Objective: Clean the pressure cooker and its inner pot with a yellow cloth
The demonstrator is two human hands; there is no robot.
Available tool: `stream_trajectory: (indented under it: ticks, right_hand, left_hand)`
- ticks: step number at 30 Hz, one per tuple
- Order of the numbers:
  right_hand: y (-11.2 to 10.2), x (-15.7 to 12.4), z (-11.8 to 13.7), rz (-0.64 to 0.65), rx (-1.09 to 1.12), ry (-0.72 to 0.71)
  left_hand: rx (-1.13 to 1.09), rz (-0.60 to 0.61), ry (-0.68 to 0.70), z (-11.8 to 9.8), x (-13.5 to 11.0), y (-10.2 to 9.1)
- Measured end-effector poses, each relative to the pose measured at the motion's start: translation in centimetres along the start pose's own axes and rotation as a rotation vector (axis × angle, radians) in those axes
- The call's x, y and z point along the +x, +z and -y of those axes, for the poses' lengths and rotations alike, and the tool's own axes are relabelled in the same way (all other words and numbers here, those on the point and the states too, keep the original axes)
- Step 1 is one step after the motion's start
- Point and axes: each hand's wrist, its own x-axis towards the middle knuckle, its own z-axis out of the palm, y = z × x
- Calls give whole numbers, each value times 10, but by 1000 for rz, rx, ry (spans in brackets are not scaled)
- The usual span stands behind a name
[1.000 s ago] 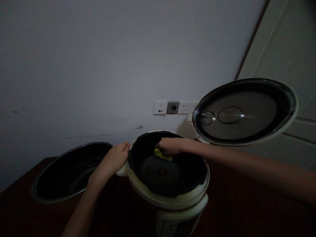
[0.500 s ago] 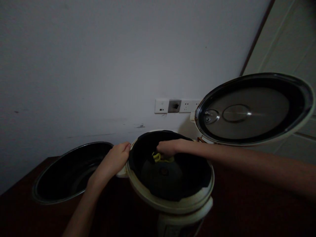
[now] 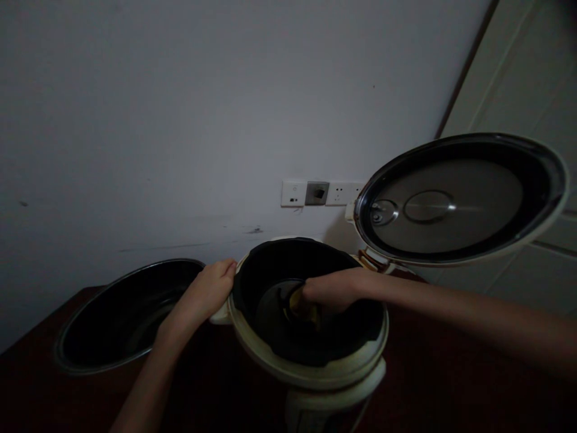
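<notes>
An electric pressure cooker (image 3: 311,377) stands in front of me, its white rim yellowed and its lid (image 3: 473,210) swung up to the right. My left hand (image 3: 215,287) grips the cooker's left edge by the side handle. Inside the dark cooker body, my right hand (image 3: 331,291) presses a bunched yellow cloth (image 3: 301,304) low in the cavity. Its fingers are closed round the cloth and partly hidden in shadow. The black inner pot (image 3: 130,307) lies tilted at the left, beyond my left forearm.
A dark reddish table (image 3: 419,361) carries the cooker and the pot. Behind them rises a pale wall (image 3: 180,120) with a row of switches and sockets (image 3: 318,193). A light panelled door (image 3: 518,90) is at the right, behind the lid.
My right hand has moved with the cloth from the back of the cavity toward the middle and right, nearer to me. My left hand keeps its place on the cooker.
</notes>
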Motion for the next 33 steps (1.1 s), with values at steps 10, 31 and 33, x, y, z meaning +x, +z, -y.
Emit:
stream_trajectory:
  ticks: [10,31,33]
  right_hand:
    - [-6,-10,-6,219,-52,-91]
    - [5,-7,0,138,45,-116]
    - [5,-11,-2,191,55,-105]
  left_hand:
    - [29,-14,9,0,0,1]
    - [20,20,9,1,1,0]
    - [17,20,8,1,1,0]
